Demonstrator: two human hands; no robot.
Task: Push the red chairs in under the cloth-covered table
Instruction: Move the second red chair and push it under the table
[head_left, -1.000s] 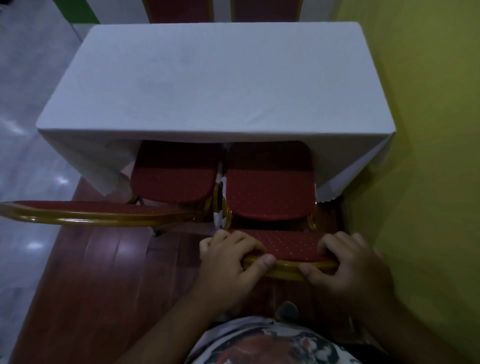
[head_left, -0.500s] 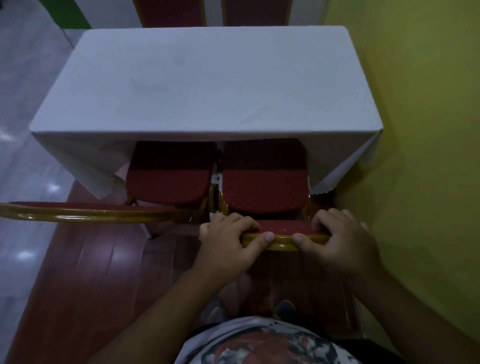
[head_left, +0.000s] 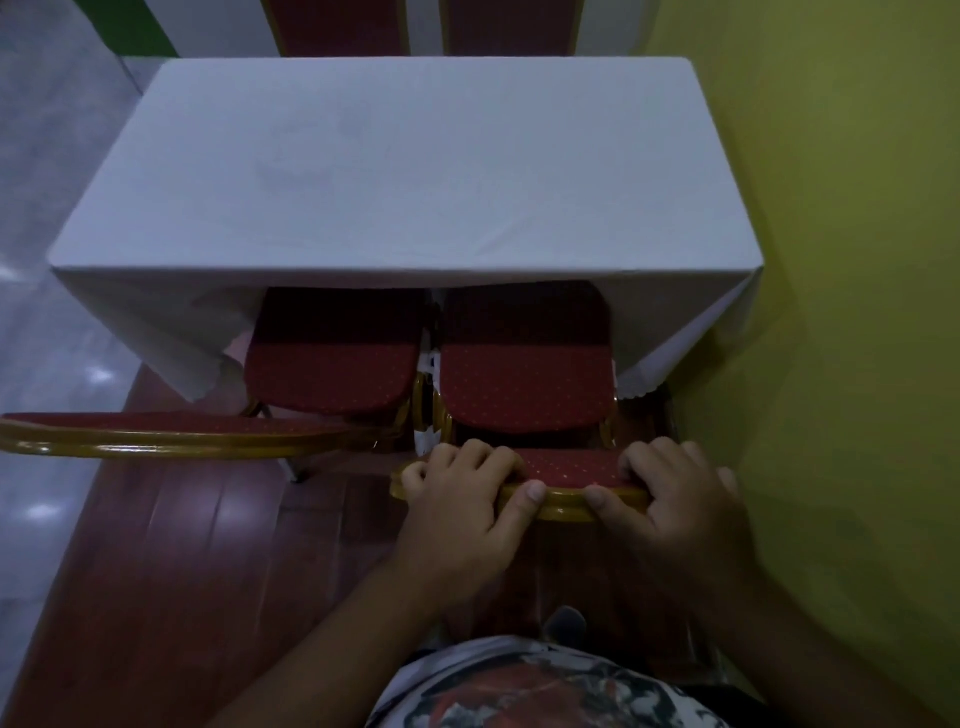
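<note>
Head camera, looking down:

— What are the hands doing?

— Both grip the gold-framed top rail of the right red chair (head_left: 524, 384). The left hand (head_left: 462, 499) wraps the rail's left end, thumb on the near side; the right hand (head_left: 675, 499) clasps the right end likewise.

— Where does that chair stand?

— At 6 o'clock of the cloth-covered table (head_left: 405, 171), seat partly beneath the hanging white cloth, close to the yellow-green wall (head_left: 841, 260) at 3 o'clock.

— And the other?

— The left red chair (head_left: 332, 364) sits just beside it, seat also partly under the cloth, its backrest stretching toward 9 o'clock. Two more red chair backs (head_left: 426, 26) show at 12 o'clock. Reddish wooden floor (head_left: 182, 571) lies underfoot.
</note>
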